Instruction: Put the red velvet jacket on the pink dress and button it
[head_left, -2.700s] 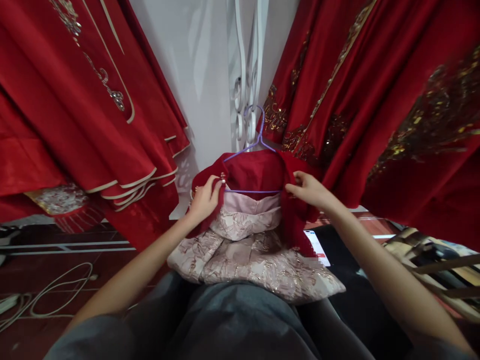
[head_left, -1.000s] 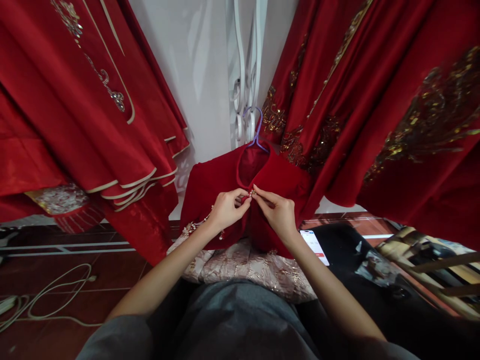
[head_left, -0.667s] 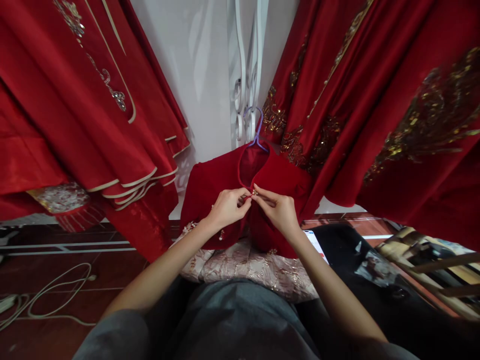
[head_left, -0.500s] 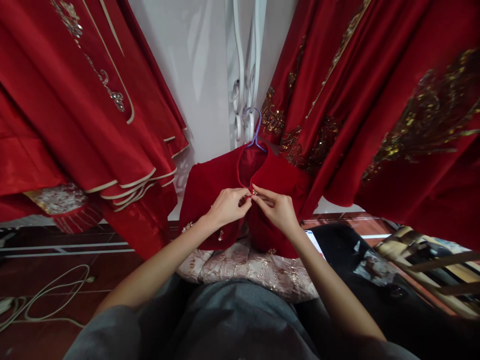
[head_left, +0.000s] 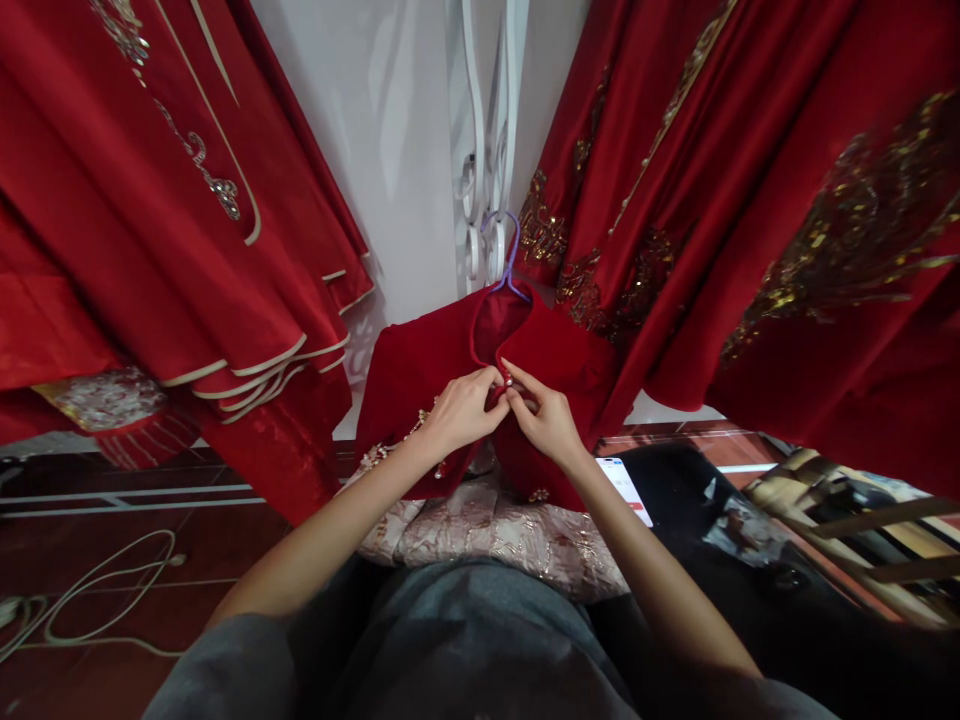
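A red velvet jacket (head_left: 420, 350) with bead trim hangs on a purple hanger (head_left: 514, 250), its lower part over my lap. At the front opening below the collar, my left hand (head_left: 469, 405) pinches one edge of the jacket. My right hand (head_left: 547, 420) pinches the opposite edge, fingertips meeting those of the left. Between them shows a small shiny button or bead (head_left: 508, 380); its fastening is partly hidden by my fingers. Under the jacket a pale pink, gold-patterned fabric (head_left: 487, 535) lies across my lap.
Red garments (head_left: 247, 280) with cream piping hang at left, and sequined red ones (head_left: 705, 250) at right. A phone (head_left: 626, 490) lies on a black surface (head_left: 667, 500) near a clear plastic bag (head_left: 746, 530). A white cable (head_left: 97, 580) coils on the floor.
Both hands stay at the jacket's front edge, with a small shift of the fingers around the button. The view has moved slightly, and more of the phone shows beside my right arm.
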